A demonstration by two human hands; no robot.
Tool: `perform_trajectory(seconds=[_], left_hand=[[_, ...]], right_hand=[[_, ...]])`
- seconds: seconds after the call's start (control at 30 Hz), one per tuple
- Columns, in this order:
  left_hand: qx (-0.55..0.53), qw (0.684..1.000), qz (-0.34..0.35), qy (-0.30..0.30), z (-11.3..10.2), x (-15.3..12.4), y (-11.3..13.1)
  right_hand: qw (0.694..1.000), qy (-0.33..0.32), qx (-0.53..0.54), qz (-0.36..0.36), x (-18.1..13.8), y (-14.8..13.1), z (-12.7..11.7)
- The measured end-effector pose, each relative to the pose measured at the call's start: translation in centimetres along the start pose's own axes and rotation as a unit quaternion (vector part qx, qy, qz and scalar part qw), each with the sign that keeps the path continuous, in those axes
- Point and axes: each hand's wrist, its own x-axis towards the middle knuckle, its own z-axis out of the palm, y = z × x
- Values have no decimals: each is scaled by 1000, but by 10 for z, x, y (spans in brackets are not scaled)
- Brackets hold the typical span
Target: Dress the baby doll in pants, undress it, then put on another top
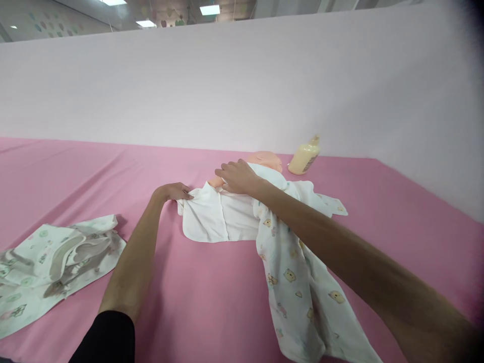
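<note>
A baby doll lies on the pink sheet, its head (266, 160) at the far side and partly behind cloth. Under and around it spreads a white baby garment (204, 219), its plain inner side facing up on the left. Small bear prints show on the part that hangs toward me. My left hand (174, 191) pinches the garment's left edge, by what looks like a sleeve opening. My right hand (240, 177) is curled around the doll's arm (216, 181), which shows in part beside the fingers. The doll's body is mostly hidden by cloth and my right forearm.
A pale yellow pump bottle (303, 157) stands tilted behind the doll to the right. On the left lies a crumpled printed white cloth item (60, 257). Along the back of the pink sheet (212, 302) rises a white wall (189, 85).
</note>
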Motion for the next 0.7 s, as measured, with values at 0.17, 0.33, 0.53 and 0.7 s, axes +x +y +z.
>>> perform_trajectory(seconds=[0.17, 0.33, 0.53, 0.7], left_hand=[[-17, 1000, 18, -4, -1, 0, -4], [-31, 999, 27, 9, 3, -2, 3], [-65, 994, 80, 41, 12, -5, 19], [-158, 973, 141, 89, 12, -3, 31]], right_hand=[[997, 30, 25, 59, -2, 2, -14], [997, 19, 57, 57, 4, -8, -14], [996, 4, 85, 39, 17, -26, 3], [992, 0, 117, 50, 23, -32, 6]])
